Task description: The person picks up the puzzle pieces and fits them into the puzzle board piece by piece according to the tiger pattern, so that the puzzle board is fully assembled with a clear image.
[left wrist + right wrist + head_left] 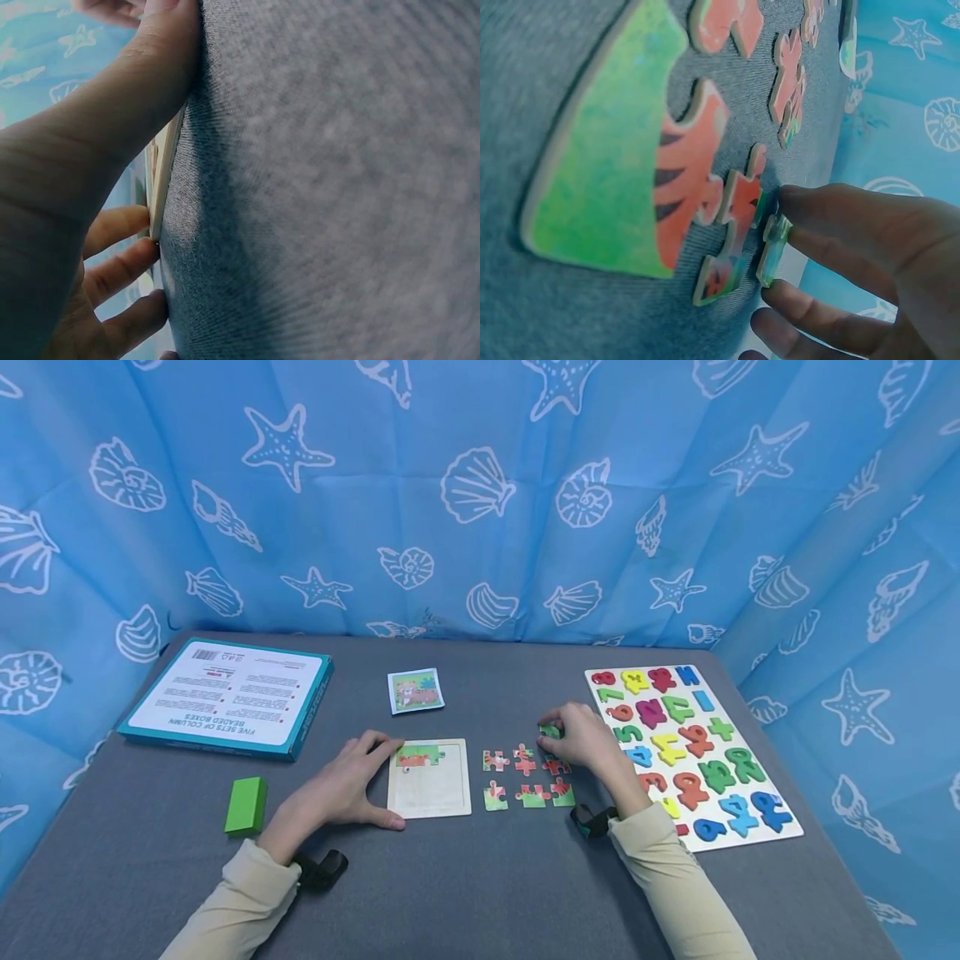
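Note:
The left hand (pixel 341 789) holds a square wooden puzzle tray (pixel 431 795) along its left edge, fingers at the far corner and thumb at the near one. Joined puzzle pieces (pixel 420 757), red and green, lie in the tray's upper left. To the right, the right hand (pixel 587 739) pinches a green puzzle piece (pixel 774 251) by its edges, low over the cloth; the fingers partly cover it. Loose pieces lie in two rows between tray and right hand, among them a striped corner piece (pixel 630 157) with green and orange, large in the right wrist view.
A small picture card (pixel 416 692) lies behind the tray. At the left are a teal-edged box (pixel 225 693) and a green block (pixel 246 807). A board of colourful numbers (pixel 705 760) lies at the right, partly under the right forearm. A blue shell-patterned curtain (pixel 480 527) hangs behind.

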Demonstrator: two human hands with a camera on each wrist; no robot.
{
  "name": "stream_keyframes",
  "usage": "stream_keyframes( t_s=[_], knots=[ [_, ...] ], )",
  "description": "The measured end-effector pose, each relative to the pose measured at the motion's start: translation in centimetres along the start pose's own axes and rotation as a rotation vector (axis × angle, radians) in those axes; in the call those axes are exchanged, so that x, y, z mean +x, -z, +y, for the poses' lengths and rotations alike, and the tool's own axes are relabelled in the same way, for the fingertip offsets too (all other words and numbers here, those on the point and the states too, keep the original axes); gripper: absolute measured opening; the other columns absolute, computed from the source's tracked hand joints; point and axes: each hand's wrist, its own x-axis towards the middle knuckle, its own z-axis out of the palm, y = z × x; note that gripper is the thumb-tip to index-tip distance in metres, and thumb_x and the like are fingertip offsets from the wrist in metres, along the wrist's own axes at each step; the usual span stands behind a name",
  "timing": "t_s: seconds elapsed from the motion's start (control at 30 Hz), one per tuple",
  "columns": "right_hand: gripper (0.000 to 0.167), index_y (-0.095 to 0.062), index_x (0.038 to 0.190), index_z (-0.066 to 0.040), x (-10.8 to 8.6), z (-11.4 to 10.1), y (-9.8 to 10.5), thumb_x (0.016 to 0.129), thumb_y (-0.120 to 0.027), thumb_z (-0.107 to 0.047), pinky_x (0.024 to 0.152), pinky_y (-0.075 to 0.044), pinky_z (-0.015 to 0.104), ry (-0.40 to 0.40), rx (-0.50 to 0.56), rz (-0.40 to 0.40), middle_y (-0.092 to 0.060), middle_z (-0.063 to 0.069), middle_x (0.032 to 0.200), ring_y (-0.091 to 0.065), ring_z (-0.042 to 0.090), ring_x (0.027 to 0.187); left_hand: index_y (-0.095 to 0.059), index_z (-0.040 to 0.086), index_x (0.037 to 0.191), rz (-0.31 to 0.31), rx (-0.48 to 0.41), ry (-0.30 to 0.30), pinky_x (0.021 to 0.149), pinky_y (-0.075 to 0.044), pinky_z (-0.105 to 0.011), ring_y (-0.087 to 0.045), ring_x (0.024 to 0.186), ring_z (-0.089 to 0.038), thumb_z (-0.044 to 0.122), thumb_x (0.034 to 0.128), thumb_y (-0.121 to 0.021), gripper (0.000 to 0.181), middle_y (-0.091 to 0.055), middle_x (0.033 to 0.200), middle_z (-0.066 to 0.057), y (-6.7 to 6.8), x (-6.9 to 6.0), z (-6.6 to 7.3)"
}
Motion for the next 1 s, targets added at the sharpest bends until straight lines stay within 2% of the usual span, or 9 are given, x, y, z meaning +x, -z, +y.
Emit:
stream_keyframes(
  t_s=[0.1, 0.37, 0.5, 0.77, 1.0],
  knots=[
    [0.031, -0.075, 0.119, -0.006, 0.0, -0.1, 0.0, 0.092, -0.075, -0.021, 0.064, -0.04, 0.03, 0.013, -0.001, 0.023, -0.067, 0.012, 0.097, -0.054, 0.02, 0.08, -0.038, 0.01, 0.157, 0.002, 0.0, -0.002, 0.103, -0.046, -0.061, -0.044, 0.135, -0.039, 0.065, 0.0687, -0.087, 0.115, -0.041, 0.152, -0.018, 0.0, 0.0, 0.0],
    [0.034, -0.074, 0.122, -0.005, -0.3, -1.0, 0.2, 0.092, -0.074, -0.021, 0.077, -0.05, 0.041, 0.067, -0.012, 0.054, -0.066, 0.016, 0.107, -0.059, 0.025, 0.093, -0.039, 0.01, 0.157, 0.003, 0.003, -0.003, 0.103, -0.046, -0.063, -0.044, 0.135, -0.04, 0.067, 0.0674, -0.086, 0.116, -0.041, 0.152, -0.018, -0.1, 0.1, -0.1],
    [0.033, -0.075, 0.121, -0.007, -0.5, -1.4, 0.0, 0.092, -0.074, -0.022, 0.077, -0.052, 0.042, 0.082, -0.009, 0.059, -0.066, 0.015, 0.108, -0.06, 0.025, 0.094, -0.039, 0.011, 0.157, 0.002, 0.001, 0.001, 0.103, -0.046, -0.062, -0.044, 0.135, -0.039, 0.067, 0.0675, -0.086, 0.116, -0.041, 0.152, -0.017, -0.1, 0.0, -0.1],
    [0.033, -0.076, 0.12, -0.008, -0.8, -2.9, -0.3, 0.091, -0.076, -0.024, 0.072, -0.05, 0.038, 0.106, -0.016, 0.075, -0.066, 0.012, 0.106, -0.061, 0.024, 0.092, -0.039, 0.011, 0.157, 0.001, 0.004, 0.002, 0.103, -0.046, -0.063, -0.044, 0.134, -0.039, 0.068, 0.067, -0.086, 0.116, -0.042, 0.152, -0.017, -0.2, 0.1, -0.1],
    [0.032, -0.075, 0.12, -0.009, -1.0, -4.4, -0.5, 0.092, -0.075, -0.025, 0.074, -0.054, 0.042, 0.144, -0.021, 0.064, -0.068, 0.013, 0.112, -0.064, 0.027, 0.097, -0.039, 0.011, 0.157, -0.001, 0.007, 0.006, 0.103, -0.047, -0.062, -0.044, 0.134, -0.039, 0.068, 0.0672, -0.086, 0.116, -0.041, 0.152, -0.017, -0.1, 0.2, 0.0]
  ],
)
